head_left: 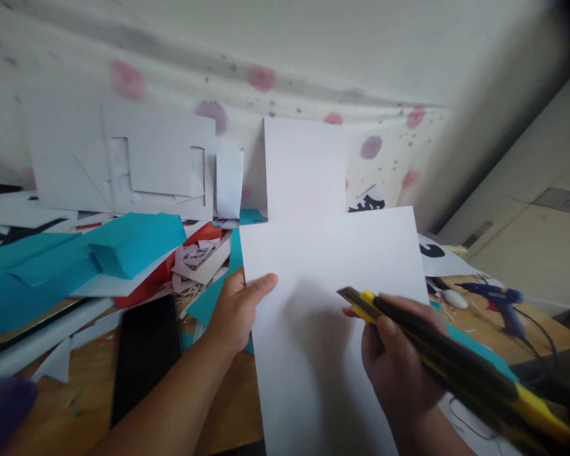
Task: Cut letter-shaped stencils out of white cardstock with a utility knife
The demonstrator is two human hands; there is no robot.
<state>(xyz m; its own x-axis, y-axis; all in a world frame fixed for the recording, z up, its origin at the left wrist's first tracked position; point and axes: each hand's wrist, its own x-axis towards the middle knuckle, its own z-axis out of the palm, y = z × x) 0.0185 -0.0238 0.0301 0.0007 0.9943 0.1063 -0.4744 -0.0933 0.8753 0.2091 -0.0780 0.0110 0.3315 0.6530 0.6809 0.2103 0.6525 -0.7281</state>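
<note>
White card fills the middle of the view: a large blank sheet [294, 253], tilted up towards the wearer above the wooden bench [232, 399]. The left hand [237, 310] grips it by its left edge, thumb laid flat on the face and the other fingers behind. The right hand [403, 367] is closed round a black-and-yellow utility knife [432, 339], its blade [349, 296] out and pointing left over the sheet, above a soft shadow; whether the tip touches the card I cannot tell. Just beyond the top edge stands a second white panel [304, 168], in front of a dotted cloth [308, 95]; whether the two pieces are joined is unclear. To the left, a panel with cut slots [164, 161] stands behind folded turquoise card [137, 244], and a black phone [142, 361] lies near the left forearm. A blue glue gun [503, 301] rests on the bench at the right.
</note>
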